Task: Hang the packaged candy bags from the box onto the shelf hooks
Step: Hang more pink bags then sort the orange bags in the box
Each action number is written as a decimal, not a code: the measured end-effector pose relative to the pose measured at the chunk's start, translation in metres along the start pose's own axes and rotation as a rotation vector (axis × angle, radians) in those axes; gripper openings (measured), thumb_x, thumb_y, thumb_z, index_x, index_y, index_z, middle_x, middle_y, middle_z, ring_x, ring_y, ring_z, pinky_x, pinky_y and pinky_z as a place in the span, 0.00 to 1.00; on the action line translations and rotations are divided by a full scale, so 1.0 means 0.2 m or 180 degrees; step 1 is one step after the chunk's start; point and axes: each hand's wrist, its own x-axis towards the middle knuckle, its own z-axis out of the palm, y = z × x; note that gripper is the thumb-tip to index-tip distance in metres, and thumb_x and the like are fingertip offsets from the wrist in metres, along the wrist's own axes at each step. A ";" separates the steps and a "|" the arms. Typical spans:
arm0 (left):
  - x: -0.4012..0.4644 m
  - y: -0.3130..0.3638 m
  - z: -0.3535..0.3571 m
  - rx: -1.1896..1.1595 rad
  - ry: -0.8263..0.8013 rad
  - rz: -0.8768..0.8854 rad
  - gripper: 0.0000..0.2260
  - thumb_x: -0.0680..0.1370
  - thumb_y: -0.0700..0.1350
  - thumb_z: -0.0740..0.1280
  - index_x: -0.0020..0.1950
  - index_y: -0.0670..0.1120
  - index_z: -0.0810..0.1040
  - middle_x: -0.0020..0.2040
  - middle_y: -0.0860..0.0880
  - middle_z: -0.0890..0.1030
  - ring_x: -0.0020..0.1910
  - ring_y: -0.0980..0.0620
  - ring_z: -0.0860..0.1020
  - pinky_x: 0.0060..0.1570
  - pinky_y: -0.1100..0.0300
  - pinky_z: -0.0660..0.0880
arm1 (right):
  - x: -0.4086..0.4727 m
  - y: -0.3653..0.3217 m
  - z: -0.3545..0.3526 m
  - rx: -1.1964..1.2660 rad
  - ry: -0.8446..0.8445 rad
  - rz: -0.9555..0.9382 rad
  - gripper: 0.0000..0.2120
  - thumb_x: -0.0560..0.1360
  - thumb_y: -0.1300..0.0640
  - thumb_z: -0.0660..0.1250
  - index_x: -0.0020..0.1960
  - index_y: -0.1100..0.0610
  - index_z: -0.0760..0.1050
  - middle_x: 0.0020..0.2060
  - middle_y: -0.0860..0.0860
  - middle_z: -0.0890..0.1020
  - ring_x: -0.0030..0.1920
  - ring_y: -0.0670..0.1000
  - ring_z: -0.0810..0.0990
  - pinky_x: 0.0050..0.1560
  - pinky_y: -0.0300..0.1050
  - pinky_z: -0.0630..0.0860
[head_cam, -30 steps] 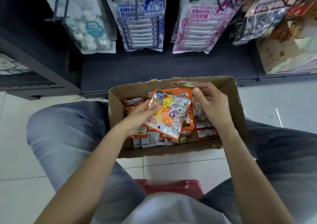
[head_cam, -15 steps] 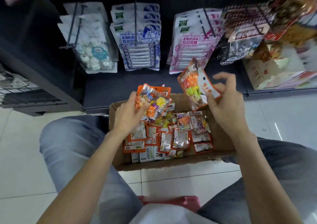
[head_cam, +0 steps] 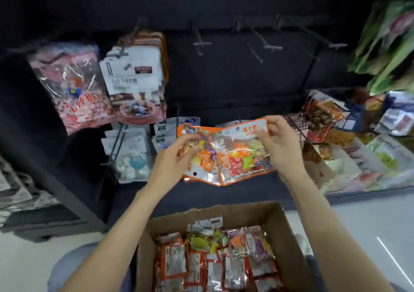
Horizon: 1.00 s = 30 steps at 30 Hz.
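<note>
Candy bags, two of them, were up in the air between the box and the shelf. The right hand (head_cam: 280,144) pinched the front candy bag (head_cam: 242,155) by its white header, fingers curled onto the top edge near the hang hole. The left hand (head_cam: 173,157) gripped the rear candy bag (head_cam: 197,155), which overlapped behind the first one. Both were orange-edged with clear windows showing mixed sweets; the header had orange characters plus what looked like "SUGAR", partly covered. The cardboard box (head_cam: 277,224) sat below, packed with more orange packets. Straight above the hands, bare shelf hooks (head_cam: 272,46) stuck out from the dark back panel. To the left hung a pink bag (head_cam: 76,90) and a white-labelled stack (head_cam: 136,81), text too blurry to read. Snack packs (head_cam: 322,117) crowded the right.
</note>
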 end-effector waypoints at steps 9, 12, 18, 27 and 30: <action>0.16 0.22 -0.14 -0.0113 0.0237 0.0311 0.07 0.77 0.53 0.65 0.50 0.67 0.73 0.44 0.67 0.80 0.40 0.66 0.79 0.39 0.66 0.77 | 0.32 -0.20 0.24 -0.0169 0.0774 -0.0790 0.09 0.78 0.62 0.64 0.54 0.51 0.71 0.37 0.54 0.81 0.32 0.54 0.76 0.33 0.45 0.72; 0.15 0.18 -0.21 -0.0108 0.0562 0.0183 0.05 0.77 0.53 0.65 0.51 0.63 0.75 0.48 0.67 0.79 0.47 0.71 0.76 0.43 0.73 0.71 | 0.41 -0.22 0.36 -0.0715 0.0472 -0.1068 0.11 0.78 0.67 0.60 0.49 0.55 0.78 0.39 0.51 0.81 0.34 0.44 0.74 0.37 0.35 0.69; 0.17 0.16 -0.30 0.0085 0.0654 0.0006 0.10 0.75 0.55 0.67 0.54 0.55 0.77 0.50 0.64 0.76 0.41 0.78 0.72 0.41 0.80 0.67 | 0.50 -0.26 0.46 -0.0654 0.0231 -0.0854 0.08 0.78 0.59 0.64 0.54 0.55 0.81 0.50 0.52 0.80 0.48 0.44 0.76 0.45 0.26 0.69; 0.34 0.17 -0.28 0.0417 0.0729 -0.0163 0.16 0.71 0.61 0.71 0.56 0.57 0.77 0.49 0.62 0.75 0.47 0.61 0.75 0.38 0.76 0.64 | 0.59 -0.22 0.50 -0.0881 0.0261 -0.0742 0.16 0.73 0.53 0.71 0.60 0.50 0.78 0.52 0.47 0.76 0.54 0.43 0.74 0.57 0.43 0.74; 0.36 0.14 -0.27 0.0388 0.0721 -0.0176 0.17 0.71 0.61 0.70 0.56 0.57 0.77 0.50 0.63 0.73 0.51 0.60 0.74 0.44 0.70 0.65 | 0.64 -0.19 0.54 -0.1059 0.0278 -0.0733 0.17 0.74 0.53 0.71 0.62 0.52 0.77 0.54 0.50 0.75 0.54 0.45 0.73 0.54 0.40 0.73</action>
